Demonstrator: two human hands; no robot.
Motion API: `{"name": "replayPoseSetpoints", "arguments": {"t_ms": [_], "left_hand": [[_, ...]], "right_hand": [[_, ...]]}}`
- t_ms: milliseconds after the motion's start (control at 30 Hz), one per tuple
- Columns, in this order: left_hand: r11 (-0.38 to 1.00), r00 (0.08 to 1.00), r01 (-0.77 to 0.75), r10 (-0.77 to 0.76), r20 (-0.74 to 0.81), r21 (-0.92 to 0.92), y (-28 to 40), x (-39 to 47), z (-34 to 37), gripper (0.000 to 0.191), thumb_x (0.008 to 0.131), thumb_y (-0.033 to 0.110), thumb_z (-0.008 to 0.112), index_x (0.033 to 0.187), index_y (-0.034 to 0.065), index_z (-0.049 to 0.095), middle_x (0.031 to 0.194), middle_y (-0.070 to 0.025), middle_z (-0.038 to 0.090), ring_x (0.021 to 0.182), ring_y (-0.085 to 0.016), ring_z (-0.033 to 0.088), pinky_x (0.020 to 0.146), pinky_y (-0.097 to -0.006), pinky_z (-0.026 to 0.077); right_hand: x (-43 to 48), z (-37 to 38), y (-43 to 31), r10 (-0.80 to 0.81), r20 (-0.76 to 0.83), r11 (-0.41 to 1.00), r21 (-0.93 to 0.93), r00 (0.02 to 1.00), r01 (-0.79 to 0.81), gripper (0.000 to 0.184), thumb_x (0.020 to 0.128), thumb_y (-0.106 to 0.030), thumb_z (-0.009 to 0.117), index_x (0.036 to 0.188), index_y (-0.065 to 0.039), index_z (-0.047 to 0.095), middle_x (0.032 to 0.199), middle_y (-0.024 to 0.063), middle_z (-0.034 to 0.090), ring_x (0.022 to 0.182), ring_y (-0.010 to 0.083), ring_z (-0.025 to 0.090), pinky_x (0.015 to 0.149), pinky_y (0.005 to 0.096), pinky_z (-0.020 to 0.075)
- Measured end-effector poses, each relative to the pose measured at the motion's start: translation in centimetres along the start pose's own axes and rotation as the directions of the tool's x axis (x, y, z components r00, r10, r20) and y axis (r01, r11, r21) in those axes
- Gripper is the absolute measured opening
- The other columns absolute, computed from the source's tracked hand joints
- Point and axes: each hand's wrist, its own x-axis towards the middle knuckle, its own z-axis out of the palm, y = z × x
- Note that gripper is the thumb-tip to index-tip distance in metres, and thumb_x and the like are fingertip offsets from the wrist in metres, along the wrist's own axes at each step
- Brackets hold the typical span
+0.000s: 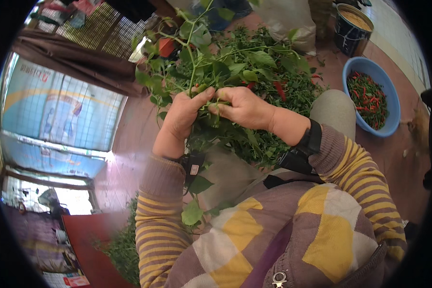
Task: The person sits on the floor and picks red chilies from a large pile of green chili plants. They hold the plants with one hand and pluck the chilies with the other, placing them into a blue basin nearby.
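My left hand (181, 115) is closed around the green stem of a leafy chili pepper branch (193, 54), whose forked stems rise towards the top of the view. Close beside it, my right hand (243, 106) pinches small leaves or stalks between thumb and fingers; what exactly lies in the pinch is partly hidden. A small red chili shows just above my left thumb. Beneath and beyond both hands spreads a heap of cut chili plants (266, 144), with a few red chilies (279, 91) among the leaves.
A blue plastic basin (396, 104) of red and green chilies stands on the tiled floor at right. Behind it is a dark bucket (347, 41) with tan contents, near a pale sack (291, 25). More greenery (124, 244) lies at lower left, beside a red panel (90, 248).
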Motion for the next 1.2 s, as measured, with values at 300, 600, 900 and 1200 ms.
{"name": "replayPoseSetpoints", "arguments": {"t_ms": [300,600,900,1200], "left_hand": [[0.995,0.997,-0.076,0.074,0.033,0.062,-0.2,0.1,-0.9,0.023,0.078,0.004,0.064,0.099,-0.0002,0.058,0.090,-0.0058,0.063,0.077,-0.013,0.060,0.067,-0.0262,0.048],[0.985,0.990,0.007,0.018,-0.141,0.173,-0.4,1.2,-0.3,0.023,0.075,-0.001,0.061,0.098,-0.0016,0.060,0.087,-0.0079,0.063,0.072,-0.016,0.061,0.061,-0.0275,0.050],[0.996,0.984,-0.009,0.025,-0.176,0.093,-0.1,0.6,-1.0,0.023,0.074,0.001,0.063,0.096,-0.0015,0.061,0.085,-0.0083,0.064,0.070,-0.017,0.062,0.060,-0.0285,0.051],[0.998,0.999,-0.013,0.015,-0.035,0.062,-0.2,0.2,-0.2,0.023,0.075,0.002,0.062,0.098,-0.0001,0.061,0.087,-0.0064,0.063,0.075,-0.015,0.062,0.066,-0.0273,0.051]], "right_hand": [[-1.1,1.9,-0.4,-0.086,-0.062,0.970,-0.234,0.994,0.069,0.021,0.082,-0.027,0.057,0.086,-0.006,0.058,0.081,0.0142,0.061,0.077,0.0340,0.059,0.066,0.0413,0.0459],[-2.2,4.3,-2.0,-0.285,0.143,0.880,-0.353,0.948,0.318,0.015,0.076,-0.021,0.058,0.082,-0.008,0.055,0.074,0.0124,0.060,0.069,0.0336,0.060,0.059,0.0417,0.0481],[-3.9,1.6,-1.5,-0.394,-0.304,0.860,-0.454,0.868,0.232,0.022,0.074,-0.022,0.064,0.084,-0.008,0.052,0.074,0.0099,0.057,0.068,0.0301,0.059,0.058,0.0388,0.0483],[-2.9,0.6,0.1,-0.259,-0.239,0.854,-0.509,0.936,0.107,0.021,0.073,-0.021,0.063,0.086,-0.006,0.056,0.078,0.0108,0.056,0.074,0.0318,0.057,0.062,0.0395,0.0462]]}}
